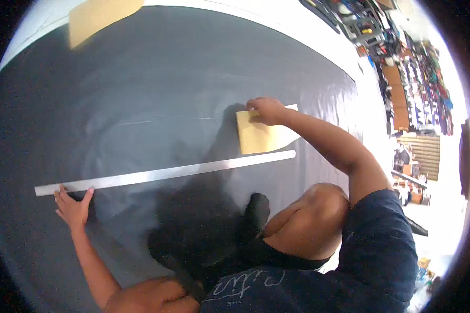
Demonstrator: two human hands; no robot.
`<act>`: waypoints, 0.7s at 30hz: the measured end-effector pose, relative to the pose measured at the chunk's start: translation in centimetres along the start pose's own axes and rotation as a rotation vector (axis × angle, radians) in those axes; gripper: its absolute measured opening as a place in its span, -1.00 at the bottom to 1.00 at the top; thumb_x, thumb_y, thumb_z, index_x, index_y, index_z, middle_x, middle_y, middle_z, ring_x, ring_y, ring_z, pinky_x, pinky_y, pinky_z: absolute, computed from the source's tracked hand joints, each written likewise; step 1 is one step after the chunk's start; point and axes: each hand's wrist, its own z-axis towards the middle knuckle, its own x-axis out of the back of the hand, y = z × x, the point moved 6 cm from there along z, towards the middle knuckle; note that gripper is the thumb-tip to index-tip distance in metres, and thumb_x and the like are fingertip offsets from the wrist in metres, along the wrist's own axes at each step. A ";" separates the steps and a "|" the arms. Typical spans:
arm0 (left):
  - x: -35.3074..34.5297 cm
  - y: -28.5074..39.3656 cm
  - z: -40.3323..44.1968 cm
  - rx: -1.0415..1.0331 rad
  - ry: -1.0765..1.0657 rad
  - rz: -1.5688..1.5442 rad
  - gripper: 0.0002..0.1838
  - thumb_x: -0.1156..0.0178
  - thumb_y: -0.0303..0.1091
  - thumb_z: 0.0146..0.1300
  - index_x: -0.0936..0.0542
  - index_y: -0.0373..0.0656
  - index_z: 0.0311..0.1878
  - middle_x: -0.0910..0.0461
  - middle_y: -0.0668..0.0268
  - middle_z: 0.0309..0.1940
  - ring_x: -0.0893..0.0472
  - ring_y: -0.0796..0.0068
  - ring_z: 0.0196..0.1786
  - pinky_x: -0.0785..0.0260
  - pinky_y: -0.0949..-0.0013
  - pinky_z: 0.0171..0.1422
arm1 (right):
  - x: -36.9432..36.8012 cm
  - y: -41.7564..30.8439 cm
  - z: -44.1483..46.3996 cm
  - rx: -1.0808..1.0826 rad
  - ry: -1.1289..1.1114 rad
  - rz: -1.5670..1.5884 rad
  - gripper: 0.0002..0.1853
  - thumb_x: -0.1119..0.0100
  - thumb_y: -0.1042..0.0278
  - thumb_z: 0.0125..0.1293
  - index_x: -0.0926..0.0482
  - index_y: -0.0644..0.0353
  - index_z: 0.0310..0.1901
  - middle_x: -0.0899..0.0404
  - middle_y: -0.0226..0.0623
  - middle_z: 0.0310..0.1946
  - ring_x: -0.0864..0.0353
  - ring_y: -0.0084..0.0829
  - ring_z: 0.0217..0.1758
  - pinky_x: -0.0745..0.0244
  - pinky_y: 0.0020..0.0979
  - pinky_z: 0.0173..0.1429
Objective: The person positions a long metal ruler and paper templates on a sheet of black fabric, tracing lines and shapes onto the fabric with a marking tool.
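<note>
A long metal ruler (156, 173) lies slantwise across dark sheet material (141, 99). At the ruler's left end, my left hand (74, 207) has its thumb and fingers spread, with the fingertips touching the lower edge. My right hand (269, 111) is closed at the top edge of a yellow card template (261, 138), fingers curled and thumb over the card. The template has a straight left side and a pointed right end, and sits just above the ruler's right end. My right wrist and forearm cover part of it. Thin pale lines mark the sheet above the ruler.
A second yellow card piece (102, 21) lies at the upper left edge of the sheet. My bent knee (318, 208) and foot (257, 206) rest on the sheet near the ruler. Crowded shelves (412, 78) and boxes stand along the right.
</note>
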 end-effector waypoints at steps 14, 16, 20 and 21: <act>-2.4 -2.5 4.3 -0.080 -0.067 0.023 0.29 -0.42 0.39 0.00 -0.06 -0.30 0.57 0.09 -0.21 0.58 0.06 -0.16 0.63 0.13 -0.13 0.64 | -7.8 12.3 -5.8 -0.110 0.236 0.287 -0.56 -0.35 0.16 0.26 -0.50 0.01 0.14 -0.59 -0.15 0.01 -0.54 -0.01 0.14 -0.46 -0.08 0.22; -2.4 -2.4 4.4 -0.133 -0.105 -0.135 0.28 -0.46 0.32 0.01 -0.06 -0.37 0.55 0.07 -0.25 0.56 0.05 -0.20 0.62 0.14 -0.10 0.66 | -8.0 12.4 -6.0 -0.105 0.255 0.367 -0.55 -0.37 0.13 0.25 -0.51 0.00 0.14 -0.59 -0.14 -0.01 -0.54 -0.01 0.14 -0.47 -0.08 0.21; -2.8 -2.8 4.5 -0.178 -0.030 -0.206 0.25 -0.50 0.23 0.04 -0.06 -0.43 0.54 0.05 -0.26 0.55 0.04 -0.21 0.61 0.16 -0.09 0.66 | -7.4 11.5 -6.7 -0.136 0.270 0.373 -0.55 -0.38 0.09 0.24 -0.54 0.01 0.12 -0.60 -0.14 -0.02 -0.54 -0.04 0.14 -0.48 -0.09 0.20; -2.7 -2.8 4.4 -0.169 -0.065 -0.199 0.24 -0.50 0.20 0.06 -0.06 -0.44 0.54 0.05 -0.25 0.55 0.04 -0.19 0.61 0.17 -0.08 0.66 | -7.3 11.4 -6.6 -0.113 0.295 0.348 -0.56 -0.39 0.08 0.23 -0.56 0.02 0.10 -0.60 -0.15 -0.03 -0.54 -0.04 0.13 -0.48 -0.09 0.19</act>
